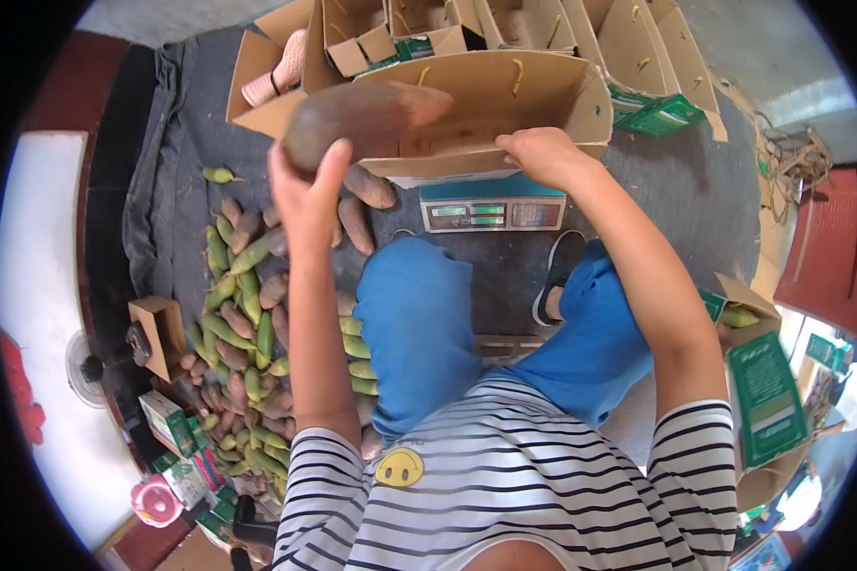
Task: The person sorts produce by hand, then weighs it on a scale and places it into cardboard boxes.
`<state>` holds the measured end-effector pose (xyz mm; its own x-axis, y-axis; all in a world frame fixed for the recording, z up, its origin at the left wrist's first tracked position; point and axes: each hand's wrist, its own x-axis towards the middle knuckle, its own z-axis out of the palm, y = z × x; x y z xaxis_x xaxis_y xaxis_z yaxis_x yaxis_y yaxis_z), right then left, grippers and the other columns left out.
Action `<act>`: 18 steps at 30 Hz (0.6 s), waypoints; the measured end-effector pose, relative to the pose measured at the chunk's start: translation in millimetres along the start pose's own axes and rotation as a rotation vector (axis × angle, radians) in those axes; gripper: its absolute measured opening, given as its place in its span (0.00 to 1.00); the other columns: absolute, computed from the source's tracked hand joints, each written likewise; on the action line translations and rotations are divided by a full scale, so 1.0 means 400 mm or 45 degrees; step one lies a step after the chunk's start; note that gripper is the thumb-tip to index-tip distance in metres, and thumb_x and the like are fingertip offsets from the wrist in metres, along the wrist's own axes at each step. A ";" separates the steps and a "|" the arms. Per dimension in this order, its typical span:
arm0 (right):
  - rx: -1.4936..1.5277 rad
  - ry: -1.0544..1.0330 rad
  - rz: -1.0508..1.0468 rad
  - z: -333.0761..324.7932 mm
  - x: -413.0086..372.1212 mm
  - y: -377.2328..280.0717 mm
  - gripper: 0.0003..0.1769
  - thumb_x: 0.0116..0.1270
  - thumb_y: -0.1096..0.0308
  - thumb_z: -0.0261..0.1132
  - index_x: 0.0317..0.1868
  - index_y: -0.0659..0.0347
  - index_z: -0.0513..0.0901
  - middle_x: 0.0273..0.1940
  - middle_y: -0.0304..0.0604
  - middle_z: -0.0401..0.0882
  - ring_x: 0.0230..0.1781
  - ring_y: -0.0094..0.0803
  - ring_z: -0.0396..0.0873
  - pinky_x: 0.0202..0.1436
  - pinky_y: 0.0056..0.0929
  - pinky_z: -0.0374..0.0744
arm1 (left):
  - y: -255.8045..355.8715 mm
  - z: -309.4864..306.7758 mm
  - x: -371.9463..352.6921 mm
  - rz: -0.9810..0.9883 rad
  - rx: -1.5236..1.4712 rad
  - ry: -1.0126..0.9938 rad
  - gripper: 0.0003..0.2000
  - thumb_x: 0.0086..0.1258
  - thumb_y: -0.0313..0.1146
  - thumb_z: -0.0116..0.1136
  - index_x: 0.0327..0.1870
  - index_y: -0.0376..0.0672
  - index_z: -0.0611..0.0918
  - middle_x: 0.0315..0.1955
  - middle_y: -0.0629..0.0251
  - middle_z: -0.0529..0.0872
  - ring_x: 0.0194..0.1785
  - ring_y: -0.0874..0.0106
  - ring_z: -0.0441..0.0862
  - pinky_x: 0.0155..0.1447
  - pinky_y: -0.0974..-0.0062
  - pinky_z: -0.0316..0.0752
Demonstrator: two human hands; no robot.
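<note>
My left hand point(309, 186) grips a large, brownish-purple sweet potato point(352, 116), blurred, above the left end of an open cardboard box point(533, 105) with yellow cord handles. My right hand point(548, 157) is closed on the near rim of that box. The box stands on a digital scale point(493, 205) with a blue top and lit green displays. Several more sweet potatoes point(356, 226) lie on the floor below my left hand, beside a heap of green radishes point(249, 295).
More open cardboard boxes point(528, 24) stand in a row behind, one with a pink mesh-covered item point(281, 71) in it. A green-and-brown carton point(767, 400) is at my right. Smaller boxes point(167, 423) and a pink fan-like object point(155, 500) lie left of the heap.
</note>
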<state>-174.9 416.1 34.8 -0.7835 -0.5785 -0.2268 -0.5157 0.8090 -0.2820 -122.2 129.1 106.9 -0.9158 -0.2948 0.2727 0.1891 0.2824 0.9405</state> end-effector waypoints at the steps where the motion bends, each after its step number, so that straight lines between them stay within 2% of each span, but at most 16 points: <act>1: 0.006 0.005 0.006 0.002 0.000 0.000 0.08 0.64 0.68 0.57 0.40 0.60 0.80 0.39 0.51 0.83 0.44 0.47 0.81 0.44 0.43 0.78 | -0.015 0.038 0.005 -0.070 -0.136 -0.065 0.31 0.60 0.30 0.67 0.62 0.31 0.66 0.55 0.53 0.73 0.58 0.67 0.72 0.62 0.69 0.69; 2: 0.012 0.011 0.017 0.002 -0.001 0.001 0.09 0.63 0.68 0.57 0.40 0.59 0.80 0.39 0.51 0.83 0.44 0.47 0.81 0.44 0.43 0.78 | -0.008 0.053 -0.005 0.015 0.055 -0.063 0.27 0.63 0.29 0.64 0.61 0.31 0.67 0.56 0.53 0.74 0.58 0.68 0.73 0.59 0.71 0.72; 5: 0.022 -0.046 0.037 -0.004 -0.001 0.000 0.10 0.63 0.66 0.57 0.41 0.57 0.82 0.41 0.50 0.83 0.45 0.45 0.81 0.44 0.43 0.78 | 0.034 0.048 -0.027 -0.021 0.303 -0.291 0.25 0.66 0.28 0.61 0.62 0.31 0.66 0.55 0.55 0.75 0.59 0.69 0.74 0.61 0.74 0.70; 9: -0.005 0.041 -0.015 -0.007 -0.006 -0.015 0.12 0.62 0.67 0.57 0.44 0.54 0.84 0.43 0.47 0.84 0.47 0.43 0.82 0.47 0.41 0.80 | 0.065 0.015 -0.083 -0.249 0.363 -0.735 0.17 0.68 0.32 0.59 0.54 0.31 0.76 0.46 0.59 0.82 0.50 0.72 0.79 0.55 0.75 0.73; 11: -0.025 0.052 -0.015 0.057 0.030 -0.006 0.11 0.62 0.65 0.59 0.43 0.55 0.83 0.41 0.50 0.84 0.46 0.46 0.82 0.47 0.44 0.79 | 0.085 0.018 -0.102 -0.432 0.375 -0.946 0.15 0.70 0.35 0.57 0.49 0.32 0.78 0.41 0.61 0.83 0.47 0.73 0.79 0.54 0.76 0.73; 12: -0.032 0.058 0.037 0.052 0.038 -0.016 0.11 0.60 0.67 0.59 0.42 0.55 0.85 0.42 0.49 0.84 0.46 0.45 0.82 0.47 0.43 0.79 | 0.093 0.017 -0.110 -0.531 0.389 -1.048 0.14 0.71 0.37 0.56 0.46 0.32 0.80 0.39 0.62 0.84 0.46 0.74 0.80 0.54 0.77 0.72; 15: 0.045 0.082 0.016 0.031 0.035 -0.015 0.12 0.59 0.69 0.59 0.40 0.56 0.86 0.43 0.49 0.84 0.46 0.45 0.82 0.47 0.42 0.80 | 0.080 0.007 -0.107 -0.790 0.346 -1.111 0.16 0.72 0.41 0.53 0.41 0.33 0.81 0.36 0.62 0.85 0.43 0.74 0.80 0.53 0.78 0.72; 18: -0.020 0.011 0.062 0.004 0.024 0.010 0.12 0.59 0.68 0.60 0.41 0.56 0.86 0.43 0.48 0.84 0.46 0.44 0.82 0.47 0.42 0.80 | 0.082 -0.001 -0.116 -0.847 0.338 -1.042 0.17 0.72 0.42 0.53 0.41 0.33 0.81 0.35 0.61 0.85 0.41 0.73 0.80 0.50 0.77 0.73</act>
<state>-184.0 413.8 30.1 -0.8107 -0.5376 -0.2318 -0.4823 0.8378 -0.2559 -73.3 151.8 125.3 -0.7836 0.2081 -0.5853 -0.4248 0.5080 0.7493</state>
